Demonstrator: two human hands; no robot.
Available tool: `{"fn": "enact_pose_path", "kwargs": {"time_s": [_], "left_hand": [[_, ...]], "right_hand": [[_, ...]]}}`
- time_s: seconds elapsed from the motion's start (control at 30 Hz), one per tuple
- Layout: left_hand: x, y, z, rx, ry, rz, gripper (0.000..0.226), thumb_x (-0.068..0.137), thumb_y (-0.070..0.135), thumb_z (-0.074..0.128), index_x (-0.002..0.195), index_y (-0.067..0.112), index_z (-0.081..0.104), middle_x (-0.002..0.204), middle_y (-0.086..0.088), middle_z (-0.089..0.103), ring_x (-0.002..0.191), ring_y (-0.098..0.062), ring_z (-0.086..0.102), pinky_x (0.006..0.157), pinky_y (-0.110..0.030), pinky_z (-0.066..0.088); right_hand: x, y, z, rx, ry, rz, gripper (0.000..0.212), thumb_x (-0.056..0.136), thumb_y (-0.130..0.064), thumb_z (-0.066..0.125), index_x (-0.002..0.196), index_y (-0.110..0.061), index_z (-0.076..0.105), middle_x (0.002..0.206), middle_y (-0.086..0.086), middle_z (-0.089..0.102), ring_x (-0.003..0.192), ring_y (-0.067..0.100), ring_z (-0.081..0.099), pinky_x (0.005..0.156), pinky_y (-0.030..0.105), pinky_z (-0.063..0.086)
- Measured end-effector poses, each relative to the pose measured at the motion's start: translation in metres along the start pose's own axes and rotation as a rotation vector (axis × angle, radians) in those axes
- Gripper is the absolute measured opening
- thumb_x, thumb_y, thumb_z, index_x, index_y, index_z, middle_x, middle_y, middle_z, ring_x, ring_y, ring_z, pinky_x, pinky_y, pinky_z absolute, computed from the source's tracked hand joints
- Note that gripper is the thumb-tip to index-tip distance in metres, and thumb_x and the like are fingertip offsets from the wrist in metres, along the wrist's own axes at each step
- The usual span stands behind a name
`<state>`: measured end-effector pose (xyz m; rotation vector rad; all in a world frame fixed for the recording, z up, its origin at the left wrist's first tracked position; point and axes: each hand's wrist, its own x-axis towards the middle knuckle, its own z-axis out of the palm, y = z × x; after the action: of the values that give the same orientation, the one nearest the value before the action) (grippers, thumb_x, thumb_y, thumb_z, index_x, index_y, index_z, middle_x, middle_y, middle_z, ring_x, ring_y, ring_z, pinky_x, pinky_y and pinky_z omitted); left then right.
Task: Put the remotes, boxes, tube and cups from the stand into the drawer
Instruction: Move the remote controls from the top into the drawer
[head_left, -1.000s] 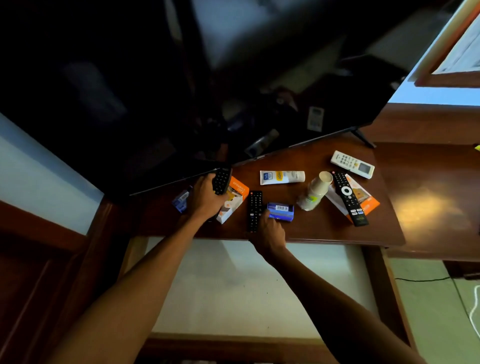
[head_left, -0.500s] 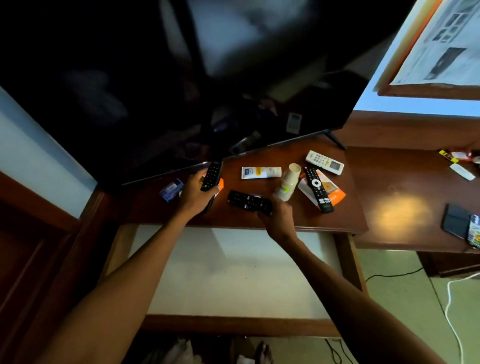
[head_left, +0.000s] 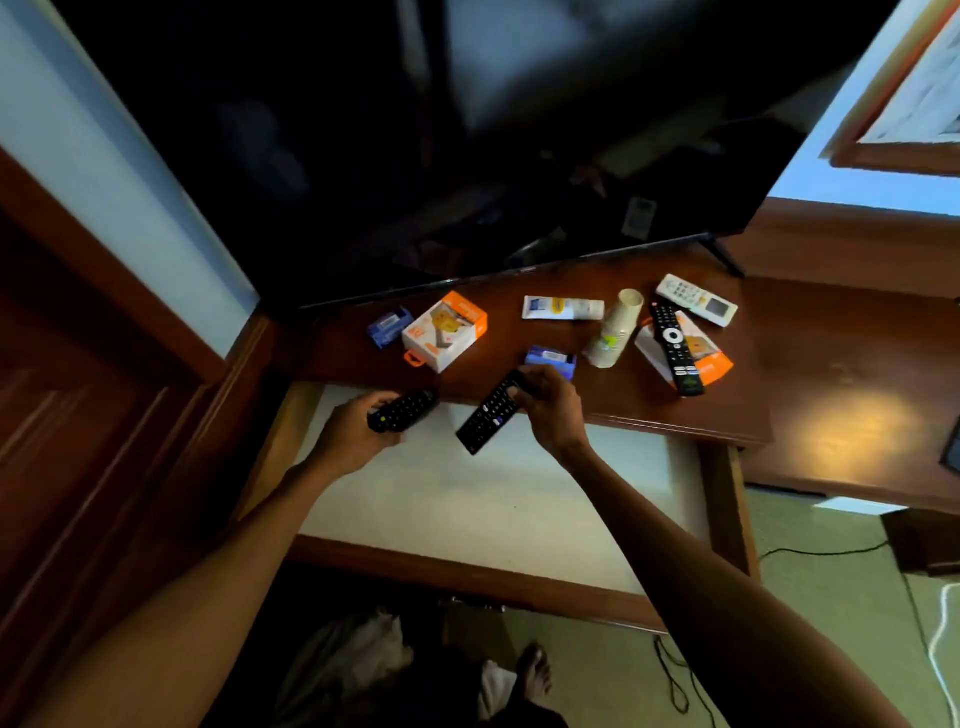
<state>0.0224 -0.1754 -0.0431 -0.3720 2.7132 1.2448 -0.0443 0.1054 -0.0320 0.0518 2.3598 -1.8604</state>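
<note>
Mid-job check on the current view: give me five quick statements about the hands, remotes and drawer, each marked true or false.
1. Each hand holds a black remote. True: the left hand grips the short black remote, the right hand the long black remote.
2. The drawer is shut. False: it is pulled open, with nothing visible inside.
3. The white remote lies on the stand. True.
4. The stacked cups stand upright. False: they lie tipped on their side.
5. The tube is already in the drawer. False: it lies on the stand beside the cups.
</note>
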Motion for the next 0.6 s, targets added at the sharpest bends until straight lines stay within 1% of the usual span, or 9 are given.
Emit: {"fn": "enact_pose_path", "kwargs": {"time_s": [0.07,0.17,0.23,0.33,0.37,0.4,0.47,0.53,0.6], "left_hand": [[-0.003,-0.021,-0.008,0.129,-0.049,0.037,0.063,0.067,0.013,0.086,0.125,0.021,0.062,0.118,-0.002,0.069,0.108,-0.021,0.065,0.090,-0.040,0.054],[0.002,-0.048,-0.015,0.427,-0.144,0.159,0.055,0.067,0.015,0.082,0.117,0.029,0.065,0.114,0.001,0.068,0.108,-0.023,0.062,0.085,-0.043,0.053],[0.014,-0.066,-0.017,0.603,-0.235,0.208,0.051,0.070,0.015,0.076,0.114,0.037,0.064,0.113,0.006,0.063,0.111,-0.022,0.057,0.091,-0.045,0.043],[0.033,-0.089,-0.019,0.834,-0.397,0.231,0.051,0.078,0.012,0.069,0.120,0.039,0.061,0.119,0.005,0.055,0.120,-0.022,0.048,0.108,-0.058,0.025],[0.039,-0.095,-0.020,0.879,-0.462,0.238,0.051,0.079,0.010,0.068,0.122,0.037,0.061,0.120,0.004,0.055,0.122,-0.021,0.046,0.111,-0.062,0.018],[0.044,-0.102,-0.020,0.903,-0.520,0.244,0.051,0.080,0.008,0.067,0.122,0.036,0.062,0.121,0.003,0.055,0.124,-0.021,0.043,0.112,-0.066,0.012],[0.052,-0.116,-0.022,0.927,-0.611,0.256,0.048,0.083,0.005,0.063,0.121,0.034,0.063,0.123,0.002,0.055,0.127,-0.021,0.039,0.111,-0.069,0.002],[0.056,-0.133,-0.023,0.938,-0.662,0.286,0.049,0.085,0.005,0.063,0.124,0.034,0.062,0.126,0.001,0.055,0.131,-0.021,0.035,0.111,-0.069,0.000],[0.056,-0.150,-0.022,0.950,-0.670,0.333,0.055,0.083,0.003,0.064,0.128,0.034,0.060,0.131,0.002,0.053,0.136,-0.022,0.030,0.112,-0.068,0.002]], "right_hand": [[0.002,0.013,0.020,-0.060,-0.029,-0.005,0.022,0.083,-0.008,0.073,0.103,-0.015,0.066,0.099,0.001,0.072,0.085,0.009,0.066,0.069,0.017,0.051],[0.007,0.029,0.052,-0.162,-0.079,-0.009,0.021,0.083,-0.010,0.073,0.104,-0.010,0.070,0.096,-0.003,0.070,0.082,0.007,0.064,0.068,0.014,0.049],[0.012,0.040,0.075,-0.163,-0.101,0.023,0.021,0.084,-0.009,0.073,0.105,-0.008,0.071,0.096,0.001,0.070,0.078,0.011,0.064,0.067,0.017,0.051],[0.018,0.057,0.108,-0.194,-0.133,0.094,0.023,0.085,-0.009,0.072,0.108,-0.010,0.071,0.096,0.002,0.070,0.069,0.004,0.062,0.061,0.008,0.046],[0.021,0.064,0.118,-0.211,-0.160,0.113,0.024,0.085,-0.009,0.072,0.109,-0.010,0.071,0.098,0.003,0.070,0.069,0.004,0.063,0.061,0.007,0.046],[0.022,0.071,0.128,-0.235,-0.195,0.127,0.024,0.086,-0.008,0.070,0.110,-0.011,0.071,0.100,0.003,0.070,0.070,0.007,0.064,0.061,0.006,0.045],[0.024,0.082,0.147,-0.289,-0.253,0.144,0.026,0.088,-0.006,0.068,0.113,-0.014,0.071,0.102,0.001,0.069,0.078,0.014,0.066,0.062,0.003,0.045],[0.027,0.091,0.164,-0.311,-0.272,0.162,0.027,0.089,-0.006,0.068,0.114,-0.014,0.072,0.101,-0.001,0.068,0.088,0.014,0.065,0.064,-0.001,0.044],[0.028,0.095,0.180,-0.317,-0.282,0.184,0.026,0.089,-0.011,0.069,0.115,-0.013,0.072,0.101,-0.002,0.067,0.087,0.014,0.064,0.062,0.001,0.044]]}}
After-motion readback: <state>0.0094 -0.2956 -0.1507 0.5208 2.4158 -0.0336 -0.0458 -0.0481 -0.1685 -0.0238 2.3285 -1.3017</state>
